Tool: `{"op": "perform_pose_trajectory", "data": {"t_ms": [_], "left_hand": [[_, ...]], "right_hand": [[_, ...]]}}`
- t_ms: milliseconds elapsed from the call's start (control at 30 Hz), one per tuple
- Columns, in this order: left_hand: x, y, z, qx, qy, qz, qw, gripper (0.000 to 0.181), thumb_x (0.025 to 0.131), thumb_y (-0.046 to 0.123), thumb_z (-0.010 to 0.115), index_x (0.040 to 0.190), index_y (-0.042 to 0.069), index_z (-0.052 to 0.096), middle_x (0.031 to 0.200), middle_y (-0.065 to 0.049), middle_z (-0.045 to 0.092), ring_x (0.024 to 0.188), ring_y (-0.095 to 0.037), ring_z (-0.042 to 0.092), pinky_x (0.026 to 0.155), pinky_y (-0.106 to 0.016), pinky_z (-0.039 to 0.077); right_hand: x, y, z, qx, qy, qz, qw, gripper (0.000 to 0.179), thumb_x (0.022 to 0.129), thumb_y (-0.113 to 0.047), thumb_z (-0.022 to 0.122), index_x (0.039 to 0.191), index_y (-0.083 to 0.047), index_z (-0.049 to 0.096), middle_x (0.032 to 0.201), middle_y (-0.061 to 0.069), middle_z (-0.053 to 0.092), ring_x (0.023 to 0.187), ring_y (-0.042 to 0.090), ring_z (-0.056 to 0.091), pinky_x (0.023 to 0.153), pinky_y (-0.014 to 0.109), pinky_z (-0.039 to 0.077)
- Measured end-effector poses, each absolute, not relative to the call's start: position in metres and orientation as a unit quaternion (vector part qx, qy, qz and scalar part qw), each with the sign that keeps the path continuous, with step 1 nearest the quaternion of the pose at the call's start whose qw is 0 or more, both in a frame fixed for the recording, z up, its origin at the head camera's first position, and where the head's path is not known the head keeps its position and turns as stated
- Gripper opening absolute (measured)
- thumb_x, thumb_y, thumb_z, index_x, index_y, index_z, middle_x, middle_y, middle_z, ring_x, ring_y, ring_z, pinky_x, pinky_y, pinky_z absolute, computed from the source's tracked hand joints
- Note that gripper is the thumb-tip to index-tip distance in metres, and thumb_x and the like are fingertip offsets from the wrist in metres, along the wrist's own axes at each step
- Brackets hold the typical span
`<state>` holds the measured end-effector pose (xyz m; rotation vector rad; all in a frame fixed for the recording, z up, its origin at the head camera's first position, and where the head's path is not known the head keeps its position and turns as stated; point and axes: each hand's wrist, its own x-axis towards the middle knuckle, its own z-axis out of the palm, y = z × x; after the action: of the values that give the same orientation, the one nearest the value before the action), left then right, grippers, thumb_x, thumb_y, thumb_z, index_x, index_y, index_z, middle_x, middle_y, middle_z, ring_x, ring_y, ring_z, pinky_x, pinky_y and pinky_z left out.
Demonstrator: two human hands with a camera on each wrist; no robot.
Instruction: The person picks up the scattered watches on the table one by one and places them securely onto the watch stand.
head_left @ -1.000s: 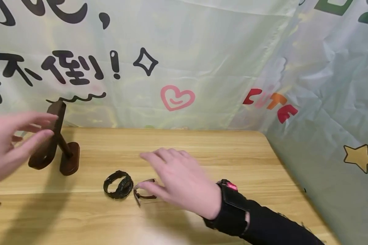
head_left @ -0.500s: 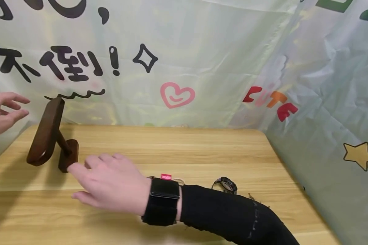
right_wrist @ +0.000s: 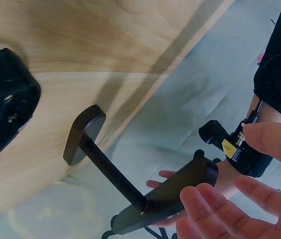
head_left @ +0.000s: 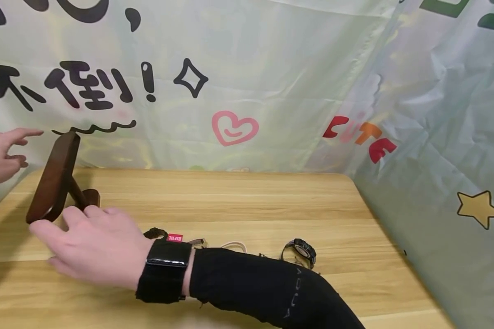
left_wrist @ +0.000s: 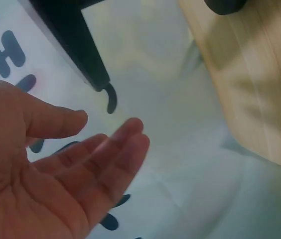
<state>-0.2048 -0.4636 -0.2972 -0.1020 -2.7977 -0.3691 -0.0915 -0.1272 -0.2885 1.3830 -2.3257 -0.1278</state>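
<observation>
A dark brown wooden stand (head_left: pixel 53 180), with a long bar on a post and an oval base, is at the table's left side. My right hand (head_left: pixel 94 244) is by the bar's near end, palm down, fingers slightly bent and holding nothing. In the right wrist view its fingers overlap the bar (right_wrist: pixel 173 196); whether they touch it, I cannot tell. At the left edge, my left hand (head_left: pixel 2 157) hovers beside the bar with loose fingers. The left wrist view has that hand (left_wrist: pixel 75 164) apart from the bar's end (left_wrist: pixel 85 50). My right hand hides part of the base.
Beyond my right forearm lie a black watch (head_left: pixel 155 233), partly covered, a glasses temple (head_left: pixel 196 242) and a pale loop (head_left: pixel 235 245). Another black watch (head_left: pixel 302 250) is farther right. Printed cloth (head_left: pixel 247 91) hangs behind the wooden table (head_left: pixel 247 201).
My right hand has swept left from above the glasses to the stand's near end. My left hand has drawn back leftward from in front of the stand. The second watch has come into view.
</observation>
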Motion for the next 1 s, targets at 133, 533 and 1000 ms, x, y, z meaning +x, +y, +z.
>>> {"op": "perform_pose_trajectory", "data": {"t_ms": [133,533,1000], "left_hand": [[-0.206,-0.469,-0.301,-0.055,-0.984,-0.114,0.125,0.082,0.083,-0.023,0.054,0.160,-0.003,0.033,0.137,-0.052,0.048,0.117,-0.071,0.052,0.050,-0.021,0.041],[-0.193,-0.445,-0.296,-0.057,-0.989,-0.097,0.100,0.072,0.095,-0.011,0.059,0.161,0.000,0.032,0.134,-0.055,0.049,0.049,-0.013,0.048,0.047,-0.026,0.037],[-0.201,-0.442,-0.292,-0.082,-0.991,-0.080,0.075,0.076,0.090,-0.010,0.059,0.161,-0.002,0.033,0.125,-0.046,0.063,0.071,-0.028,0.069,0.056,-0.027,0.039]], "right_hand": [[-0.091,-0.136,-0.292,0.500,-0.827,-0.046,0.254,0.044,0.107,-0.058,0.050,0.148,-0.042,0.051,0.113,-0.021,0.064,0.084,0.000,0.062,0.054,0.014,0.032],[-0.099,-0.160,-0.290,0.507,-0.831,-0.051,0.223,0.031,0.111,-0.058,0.046,0.130,-0.037,0.059,0.099,-0.021,0.059,0.081,0.001,0.061,0.056,0.016,0.039],[-0.107,-0.172,-0.287,0.502,-0.841,-0.051,0.197,0.026,0.114,-0.047,0.046,0.134,-0.035,0.056,0.107,-0.019,0.063,0.087,0.003,0.064,0.068,0.016,0.049]]}}
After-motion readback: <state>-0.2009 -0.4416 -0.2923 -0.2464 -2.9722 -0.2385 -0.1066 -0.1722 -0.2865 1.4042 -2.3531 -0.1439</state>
